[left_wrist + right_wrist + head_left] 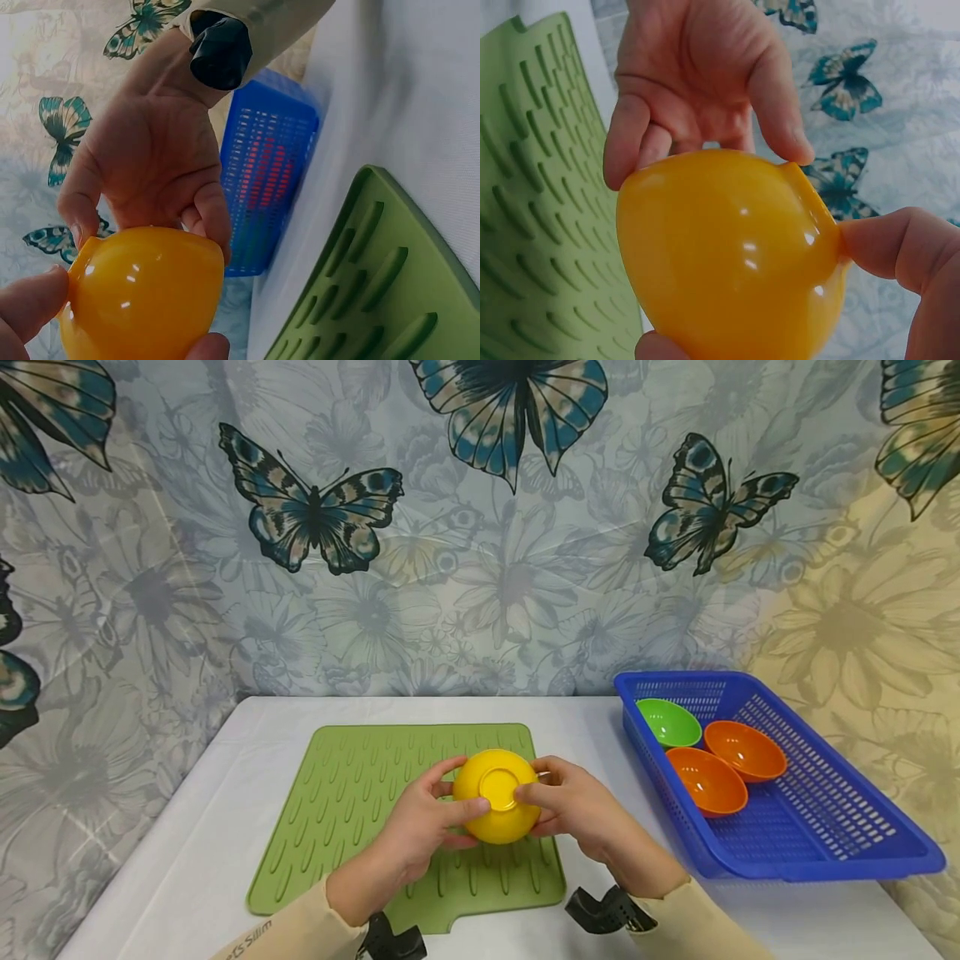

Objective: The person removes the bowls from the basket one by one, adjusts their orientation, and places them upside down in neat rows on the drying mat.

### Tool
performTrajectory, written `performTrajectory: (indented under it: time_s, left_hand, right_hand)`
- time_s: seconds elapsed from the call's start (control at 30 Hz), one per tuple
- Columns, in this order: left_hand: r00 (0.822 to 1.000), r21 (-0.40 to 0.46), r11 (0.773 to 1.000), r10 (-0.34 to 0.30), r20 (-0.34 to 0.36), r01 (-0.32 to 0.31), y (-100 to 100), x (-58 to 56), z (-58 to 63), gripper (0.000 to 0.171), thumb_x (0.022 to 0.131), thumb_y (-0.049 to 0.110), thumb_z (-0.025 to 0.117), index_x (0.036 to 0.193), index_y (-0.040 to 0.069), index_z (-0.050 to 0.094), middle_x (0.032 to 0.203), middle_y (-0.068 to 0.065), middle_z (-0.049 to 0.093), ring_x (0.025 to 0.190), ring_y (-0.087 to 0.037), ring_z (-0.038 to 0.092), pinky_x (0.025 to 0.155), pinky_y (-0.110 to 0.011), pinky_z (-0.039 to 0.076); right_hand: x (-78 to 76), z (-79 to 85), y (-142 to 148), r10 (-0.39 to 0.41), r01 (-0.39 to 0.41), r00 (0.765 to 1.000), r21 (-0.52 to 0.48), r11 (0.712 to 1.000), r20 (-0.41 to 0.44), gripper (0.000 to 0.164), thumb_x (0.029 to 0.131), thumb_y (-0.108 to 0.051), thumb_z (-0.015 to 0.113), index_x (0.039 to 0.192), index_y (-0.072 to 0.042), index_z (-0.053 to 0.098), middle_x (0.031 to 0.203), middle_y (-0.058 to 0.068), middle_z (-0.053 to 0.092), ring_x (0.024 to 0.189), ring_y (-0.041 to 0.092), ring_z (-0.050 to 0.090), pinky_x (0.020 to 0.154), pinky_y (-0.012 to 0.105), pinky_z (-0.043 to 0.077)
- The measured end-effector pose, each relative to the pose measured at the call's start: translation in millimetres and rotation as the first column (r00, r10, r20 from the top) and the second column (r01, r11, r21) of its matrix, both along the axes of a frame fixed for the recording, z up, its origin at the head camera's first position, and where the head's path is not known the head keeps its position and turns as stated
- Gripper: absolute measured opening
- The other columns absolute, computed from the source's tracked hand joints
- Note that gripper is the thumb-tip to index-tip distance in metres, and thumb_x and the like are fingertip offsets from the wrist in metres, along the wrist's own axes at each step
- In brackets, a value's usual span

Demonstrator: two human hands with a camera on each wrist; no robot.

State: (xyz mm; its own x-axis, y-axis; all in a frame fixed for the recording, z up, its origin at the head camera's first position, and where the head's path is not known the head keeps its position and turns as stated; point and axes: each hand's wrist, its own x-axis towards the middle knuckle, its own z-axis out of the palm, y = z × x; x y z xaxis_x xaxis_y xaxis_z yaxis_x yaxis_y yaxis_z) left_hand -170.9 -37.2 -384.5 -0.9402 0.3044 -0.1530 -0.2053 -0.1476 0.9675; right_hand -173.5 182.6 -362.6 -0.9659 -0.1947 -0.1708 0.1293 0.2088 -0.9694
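Note:
A glossy yellow bowl [504,824] is held up between both hands, its round base ring facing the head camera. My left hand [422,827] grips its left side, thumb on the underside near the base ring. On the opposite side my right hand [585,806] pinches it in the same way, thumb on the base. The left wrist view shows the bowl's [150,285] curved outer wall with fingers around it. In the right wrist view the yellow bowl [727,247] hides some fingertips. Beneath the hands lies a green ridged drying mat [337,827]; the bowl is held above it.
To the right stands a blue perforated basket [825,852] on the white-covered table [180,860]. Inside it are a green bowl [670,723] and two orange bowls, one in front [707,783] and one behind [746,752]. A butterfly-patterned cloth [487,593] hangs behind the table.

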Motion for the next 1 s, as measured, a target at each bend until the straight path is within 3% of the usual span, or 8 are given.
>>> performTrajectory:
  time_s: [0.23,0.47,0.7,0.87,1.0]
  left_hand:
    - [0.999,0.016,0.999,-0.032,0.016,0.032,-3,0.2,0.6,0.085,0.083,0.011,0.081,0.154,0.008,0.034,0.129,-0.024,0.048,0.091,-0.032,0.068,0.077,-0.051,0.058]
    - [0.999,0.012,0.999,-0.049,0.018,0.049,-8,-1.4,0.6,0.077,0.082,0.010,0.078,0.148,0.010,0.038,0.123,-0.023,0.055,0.087,-0.033,0.069,0.074,-0.047,0.059]
    - [0.999,-0.005,0.999,-0.044,0.027,0.045,-11,-2.3,3.5,0.078,0.082,0.012,0.078,0.148,0.011,0.037,0.123,-0.023,0.054,0.084,-0.033,0.069,0.072,-0.045,0.059]
    - [0.999,-0.031,0.999,-0.034,-0.008,0.034,-11,-0.6,4.7,0.077,0.084,0.012,0.077,0.150,0.013,0.038,0.138,-0.024,0.042,0.088,-0.032,0.068,0.073,-0.046,0.059]
    - [0.993,-0.089,0.996,-0.041,-0.107,0.032,-11,3.0,2.7,0.076,0.086,0.010,0.078,0.152,0.017,0.041,0.154,-0.017,0.027,0.099,-0.032,0.063,0.073,-0.046,0.059]
  right_hand:
    - [2.9,0.5,-3,0.005,-0.005,1.000,0.010,1.000,-0.004,0.057,0.088,-0.018,0.072,0.135,0.005,0.049,0.112,0.023,0.056,0.074,0.030,0.067,0.071,0.043,0.060]
    - [6.7,1.1,-1,0.085,-0.085,0.995,-0.006,0.996,-0.043,0.073,0.087,-0.019,0.079,0.149,-0.007,0.042,0.139,0.026,0.041,0.083,0.032,0.068,0.075,0.044,0.059]
    - [11.5,-1.2,-1,0.155,-0.136,0.978,0.137,0.981,-0.138,0.089,0.079,-0.014,0.086,0.154,-0.021,0.039,0.147,0.014,0.042,0.081,0.026,0.067,0.070,0.038,0.056]
    - [12.5,-1.8,-6,0.126,-0.078,0.972,0.234,0.969,-0.198,0.089,0.076,-0.015,0.089,0.152,-0.023,0.043,0.143,0.010,0.047,0.073,0.022,0.065,0.061,0.036,0.054]
    - [13.2,-1.3,-9,0.103,-0.034,0.970,0.300,0.953,-0.219,0.088,0.075,-0.023,0.090,0.151,-0.024,0.046,0.134,0.009,0.055,0.065,0.020,0.062,0.054,0.035,0.052]
